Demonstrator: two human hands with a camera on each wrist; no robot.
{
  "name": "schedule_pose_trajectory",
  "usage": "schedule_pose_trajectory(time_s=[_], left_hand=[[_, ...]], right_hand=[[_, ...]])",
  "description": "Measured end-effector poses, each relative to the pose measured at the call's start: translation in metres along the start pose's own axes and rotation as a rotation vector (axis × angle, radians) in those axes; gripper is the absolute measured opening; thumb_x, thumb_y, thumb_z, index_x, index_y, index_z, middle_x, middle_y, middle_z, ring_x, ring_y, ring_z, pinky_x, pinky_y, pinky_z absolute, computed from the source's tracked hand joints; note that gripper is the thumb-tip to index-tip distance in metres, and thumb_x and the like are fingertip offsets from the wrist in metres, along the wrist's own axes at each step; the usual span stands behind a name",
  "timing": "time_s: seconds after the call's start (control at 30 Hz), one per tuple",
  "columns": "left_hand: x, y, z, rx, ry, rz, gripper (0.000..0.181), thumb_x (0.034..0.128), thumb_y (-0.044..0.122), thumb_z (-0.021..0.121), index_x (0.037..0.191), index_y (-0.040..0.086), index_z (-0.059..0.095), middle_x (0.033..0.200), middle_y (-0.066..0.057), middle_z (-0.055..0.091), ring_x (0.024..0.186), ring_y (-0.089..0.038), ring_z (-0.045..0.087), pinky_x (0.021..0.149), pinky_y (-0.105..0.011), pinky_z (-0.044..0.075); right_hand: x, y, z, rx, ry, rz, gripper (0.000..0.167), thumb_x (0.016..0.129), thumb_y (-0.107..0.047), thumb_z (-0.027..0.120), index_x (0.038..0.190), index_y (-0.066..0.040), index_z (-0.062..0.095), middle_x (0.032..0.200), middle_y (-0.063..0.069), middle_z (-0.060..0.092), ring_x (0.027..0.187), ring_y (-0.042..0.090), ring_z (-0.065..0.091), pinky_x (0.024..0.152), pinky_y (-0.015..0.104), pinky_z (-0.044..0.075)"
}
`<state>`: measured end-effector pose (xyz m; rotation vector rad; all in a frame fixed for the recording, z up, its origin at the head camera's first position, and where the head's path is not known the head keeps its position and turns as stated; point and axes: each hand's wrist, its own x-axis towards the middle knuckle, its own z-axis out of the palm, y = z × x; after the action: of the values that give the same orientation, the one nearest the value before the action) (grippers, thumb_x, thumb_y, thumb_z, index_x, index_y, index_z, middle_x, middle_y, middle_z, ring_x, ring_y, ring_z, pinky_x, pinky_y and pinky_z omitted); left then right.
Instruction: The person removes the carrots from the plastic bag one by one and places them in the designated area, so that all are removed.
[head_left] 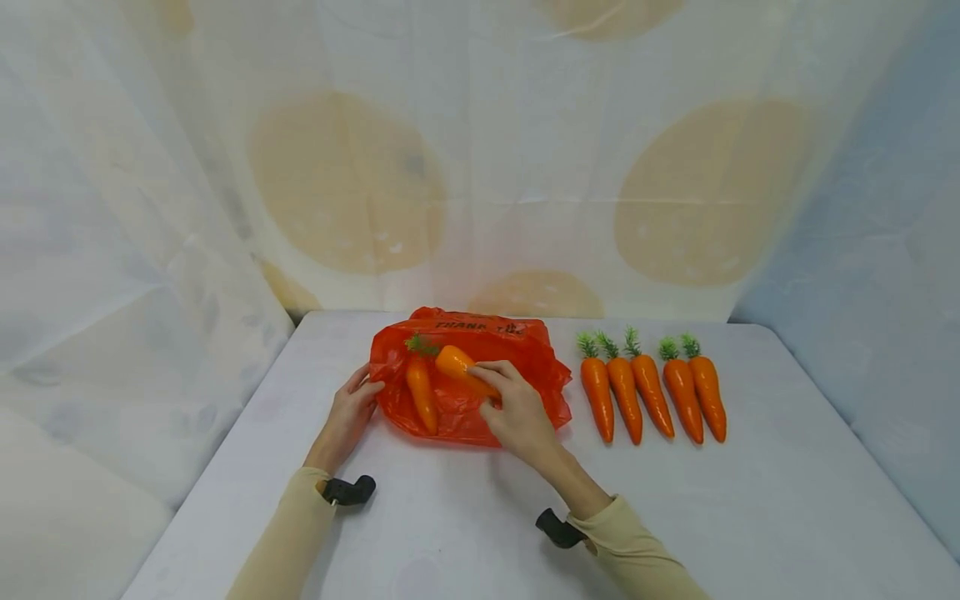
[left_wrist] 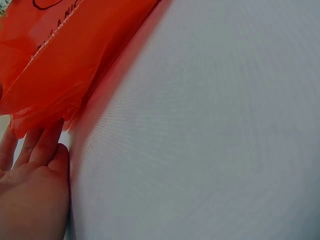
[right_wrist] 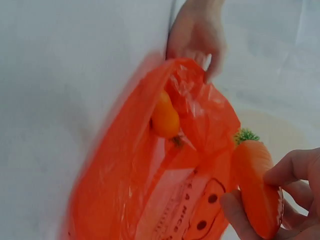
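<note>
A red plastic bag [head_left: 480, 421] with black print lies with its mouth toward me. At its left edge my left hand [head_left: 352, 412] grips the plastic, the fingers partly hidden behind it in the left wrist view. One carrot [head_left: 422, 392] with a green top rests inside the bag, and it shows through the mouth in the right wrist view [right_wrist: 165, 116]. Over the bag, my right hand [head_left: 517, 408] pinches a second carrot [head_left: 456, 364] between thumb and fingers, its leafy end pointing away from my palm.
To the right of the bag several carrots [head_left: 651, 392] lie side by side on the white table [head_left: 465, 533], green tops toward the back. A patterned curtain [head_left: 525, 167] hangs behind the table's far edge, with more cloth at both sides.
</note>
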<state>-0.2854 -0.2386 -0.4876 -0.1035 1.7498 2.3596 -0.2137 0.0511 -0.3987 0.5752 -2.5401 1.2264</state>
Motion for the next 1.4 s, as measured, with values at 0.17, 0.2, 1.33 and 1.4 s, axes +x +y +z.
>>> schedule_pose_trajectory(time_s=[0.17, 0.2, 1.33, 1.4], left_hand=[[-0.001, 0.001, 0.0, 0.016, -0.004, 0.018, 0.063, 0.1025, 0.02, 0.05, 0.159, 0.018, 0.022, 0.157, -0.007, 0.032, 0.131, -0.015, 0.043, 0.104, -0.019, 0.042], [-0.002, 0.001, 0.0, 0.018, -0.005, 0.018, 0.063, 0.1025, 0.02, 0.05, 0.159, 0.018, 0.021, 0.158, -0.007, 0.032, 0.131, -0.015, 0.043, 0.104, -0.019, 0.042], [-0.001, -0.001, 0.0, 0.005, 0.001, 0.004, 0.063, 0.1029, 0.019, 0.049, 0.159, 0.02, 0.021, 0.159, -0.003, 0.031, 0.135, -0.017, 0.039, 0.106, -0.02, 0.041], [-0.002, 0.0, 0.0, 0.011, 0.002, 0.005, 0.063, 0.1028, 0.02, 0.05, 0.159, 0.02, 0.022, 0.158, -0.003, 0.032, 0.136, -0.017, 0.039, 0.107, -0.021, 0.041]], right_hand=[[0.001, 0.013, -0.016, 0.021, 0.115, -0.014, 0.048, 0.085, 0.009, 0.06, 0.128, -0.011, 0.066, 0.13, 0.002, 0.057, 0.105, 0.02, 0.061, 0.067, 0.023, 0.053], [0.001, 0.016, -0.019, 0.026, 0.137, -0.012, 0.048, 0.085, 0.009, 0.06, 0.128, -0.011, 0.066, 0.13, 0.002, 0.057, 0.107, 0.021, 0.061, 0.068, 0.026, 0.054], [-0.025, 0.124, -0.155, -0.053, 0.508, 0.34, 0.049, 0.093, 0.002, 0.049, 0.141, -0.008, 0.055, 0.143, 0.011, 0.048, 0.126, 0.03, 0.048, 0.105, 0.039, 0.045], [-0.028, 0.129, -0.16, -0.067, 0.509, 0.375, 0.05, 0.093, 0.001, 0.049, 0.142, -0.007, 0.054, 0.145, 0.013, 0.046, 0.129, 0.033, 0.047, 0.108, 0.049, 0.042]])
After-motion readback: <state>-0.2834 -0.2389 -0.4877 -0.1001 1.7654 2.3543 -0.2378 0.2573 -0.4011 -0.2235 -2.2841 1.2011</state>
